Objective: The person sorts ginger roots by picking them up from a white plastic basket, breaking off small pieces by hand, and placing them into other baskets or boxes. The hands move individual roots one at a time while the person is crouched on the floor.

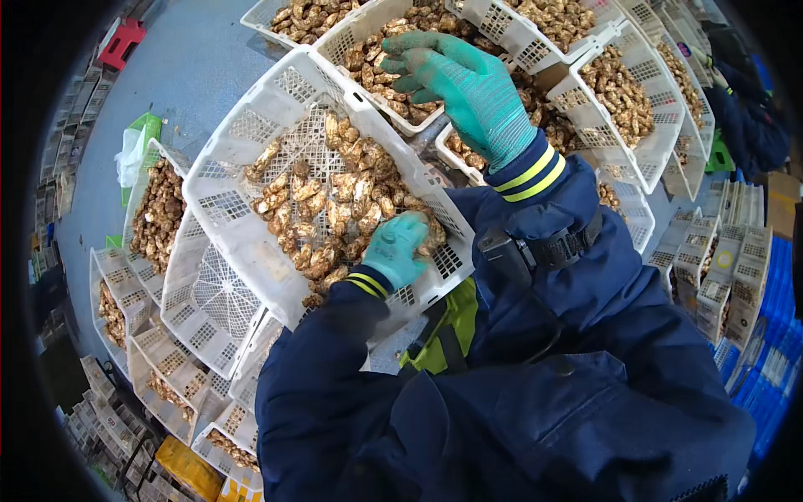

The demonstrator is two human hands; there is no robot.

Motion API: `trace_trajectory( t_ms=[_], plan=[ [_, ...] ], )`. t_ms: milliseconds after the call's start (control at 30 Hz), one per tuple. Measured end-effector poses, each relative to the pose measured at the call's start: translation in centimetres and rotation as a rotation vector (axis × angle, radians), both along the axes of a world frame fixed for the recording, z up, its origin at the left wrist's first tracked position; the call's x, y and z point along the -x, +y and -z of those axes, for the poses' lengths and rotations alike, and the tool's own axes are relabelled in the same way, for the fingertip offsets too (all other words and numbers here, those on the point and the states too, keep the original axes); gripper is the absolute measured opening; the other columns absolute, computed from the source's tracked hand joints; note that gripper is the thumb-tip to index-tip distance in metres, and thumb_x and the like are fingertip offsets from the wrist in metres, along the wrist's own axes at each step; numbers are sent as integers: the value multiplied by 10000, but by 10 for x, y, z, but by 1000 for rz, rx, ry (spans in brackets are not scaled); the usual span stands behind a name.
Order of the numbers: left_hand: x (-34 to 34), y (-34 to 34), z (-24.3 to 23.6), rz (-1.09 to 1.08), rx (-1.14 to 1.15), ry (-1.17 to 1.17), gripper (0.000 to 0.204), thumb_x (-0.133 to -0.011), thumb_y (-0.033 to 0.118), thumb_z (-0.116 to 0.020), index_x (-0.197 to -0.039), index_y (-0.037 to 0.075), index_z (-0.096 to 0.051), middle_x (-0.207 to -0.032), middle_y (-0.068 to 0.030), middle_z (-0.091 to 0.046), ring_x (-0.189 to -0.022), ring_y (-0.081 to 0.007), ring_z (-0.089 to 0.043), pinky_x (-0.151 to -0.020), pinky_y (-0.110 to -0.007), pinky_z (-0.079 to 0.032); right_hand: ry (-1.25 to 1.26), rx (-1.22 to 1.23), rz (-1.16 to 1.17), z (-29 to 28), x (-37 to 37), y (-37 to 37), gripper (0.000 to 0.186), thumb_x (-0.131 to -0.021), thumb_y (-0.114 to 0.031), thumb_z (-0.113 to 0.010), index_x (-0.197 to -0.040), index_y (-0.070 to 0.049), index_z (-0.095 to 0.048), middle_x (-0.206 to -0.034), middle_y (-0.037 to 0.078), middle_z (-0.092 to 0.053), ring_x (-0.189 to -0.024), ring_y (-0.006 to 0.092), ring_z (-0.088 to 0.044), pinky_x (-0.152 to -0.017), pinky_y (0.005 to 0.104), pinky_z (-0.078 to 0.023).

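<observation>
A white mesh-sided plastic crate [251,159] stands tilted in front of me. Inside it lies a loose heap of stubby brown-and-cream mushrooms [341,213], thicker toward the right side. My left hand [396,249], in a teal glove, reaches down into the crate and touches the heap at its near right. Its fingertips are hidden, so I cannot make out whether it grips a piece. My right hand [468,92], in a matching glove, is raised over the crate behind, its fingers stretched and partly apart. Nothing shows in it.
More crates surround me: a filled one [435,125] behind, another of mushrooms [619,96] at the right, and one of darker pieces [156,217] at the left. Blue crates [769,326] are stacked at far right. A red stool-like object [121,43] stands far left; another person [749,125] is at right.
</observation>
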State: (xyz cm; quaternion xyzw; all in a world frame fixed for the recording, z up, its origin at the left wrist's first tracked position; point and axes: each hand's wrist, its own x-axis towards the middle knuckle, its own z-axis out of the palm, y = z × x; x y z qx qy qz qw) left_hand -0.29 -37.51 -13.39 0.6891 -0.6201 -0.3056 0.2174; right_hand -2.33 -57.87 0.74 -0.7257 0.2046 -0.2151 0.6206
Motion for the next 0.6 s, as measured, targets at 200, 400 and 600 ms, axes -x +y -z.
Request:
trace_trajectory(
  t_ms=[200, 400, 600],
  plan=[
    [22, -11, 33, 140, -47, -485, 424, -739, 218, -597, -1161, 184, -574, -1215, -51, -510, -1175, -242, -437, -900, -387, -403, 41, 160, -33, -2, -3, 10, 315, -932, -223, -497, -1180, -46, -573, -1030, 68, -649, -940, 130, -599, -795, 259, -482],
    [40, -23, 68, -70, -239, -472, 232, -833, 294, -523, -977, 127, -597, -937, -14, -591, -890, -206, -553, -703, -382, -427, 67, 31, -78, 0, -7, 11, 332, -940, -219, -488, -1198, -20, -551, -1076, 86, -629, -1001, 146, -596, -821, 258, -479],
    [19, -23, 37, 23, -177, -361, 386, -697, 224, -653, -1069, 128, -621, -1235, -113, -500, -1140, -248, -469, -904, -343, -406, 62, 50, -78, 8, -8, 7, 337, -939, -242, -492, -1199, -37, -558, -1027, 60, -646, -899, 111, -598, -763, 234, -481]
  ],
)
